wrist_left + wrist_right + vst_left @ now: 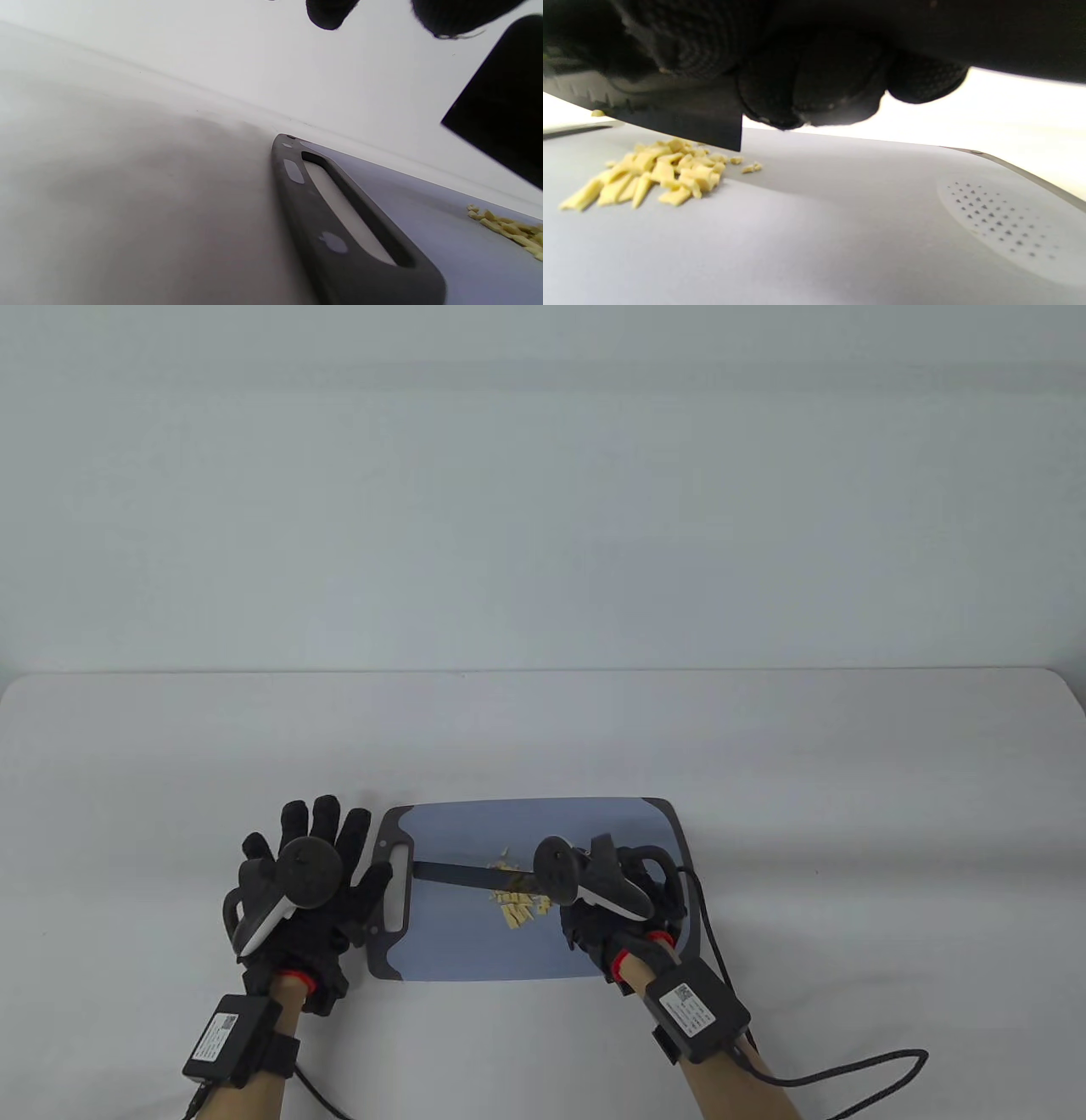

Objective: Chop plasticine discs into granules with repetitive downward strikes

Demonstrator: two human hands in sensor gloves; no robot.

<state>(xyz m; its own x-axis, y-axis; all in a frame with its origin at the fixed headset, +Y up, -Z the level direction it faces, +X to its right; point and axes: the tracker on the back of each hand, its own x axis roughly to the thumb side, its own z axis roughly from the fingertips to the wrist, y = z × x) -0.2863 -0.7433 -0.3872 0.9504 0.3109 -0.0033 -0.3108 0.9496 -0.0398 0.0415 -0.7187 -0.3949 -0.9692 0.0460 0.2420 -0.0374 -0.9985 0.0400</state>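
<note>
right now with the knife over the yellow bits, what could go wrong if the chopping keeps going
1. The plasticine pieces lie loosely piled; strikes may scatter them off the cutting board.
2. The left hand lies flat at the board's handle end, thumb over the slot, near the knife tip.
3. A crumb seems stuck to the blade, so more may cling. The right hand holds the handle.

The plasticine pieces (516,899) lie mid-board on the cutting board (526,950), under the knife blade (458,875).

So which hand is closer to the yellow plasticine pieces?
The right hand, holding the knife directly over the pieces. The left hand rests flat at the cutting board's handle end, apart from them.
</note>
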